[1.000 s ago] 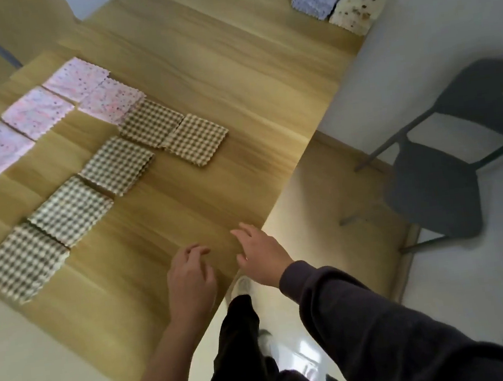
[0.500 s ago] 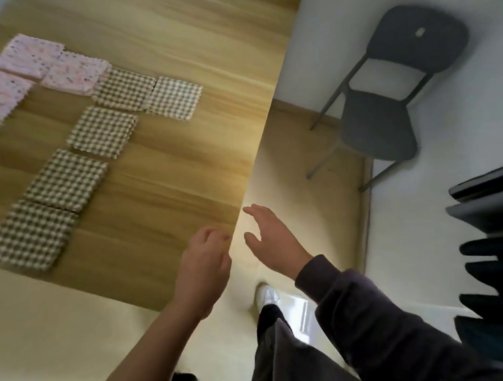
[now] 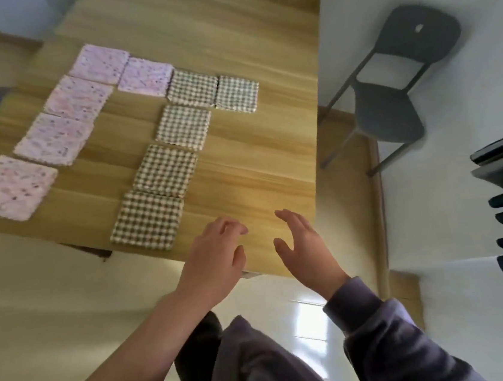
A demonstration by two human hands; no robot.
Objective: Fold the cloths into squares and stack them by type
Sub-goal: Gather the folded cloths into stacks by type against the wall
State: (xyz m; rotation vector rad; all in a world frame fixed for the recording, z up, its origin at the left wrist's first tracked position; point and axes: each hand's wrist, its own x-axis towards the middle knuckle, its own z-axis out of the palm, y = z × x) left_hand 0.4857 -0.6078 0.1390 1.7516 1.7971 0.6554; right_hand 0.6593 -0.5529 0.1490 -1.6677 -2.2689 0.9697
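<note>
The left grip (image 3: 217,257) reaches forward with its back turned up to the camera. The left fingers (image 3: 229,225) are loosely curled and the left thumb (image 3: 239,254) juts toward the other hand. The left forearm (image 3: 131,354) is bare and comes in from the lower left. The right grip (image 3: 308,246) is level with it, near but not touching, palm turned inward. The right fingers (image 3: 291,217) are almost straight and slightly spread, with the right thumb (image 3: 281,246) lower. A purple-grey sleeve (image 3: 386,338) covers the right arm to the wrist. Both hands are empty.
</note>
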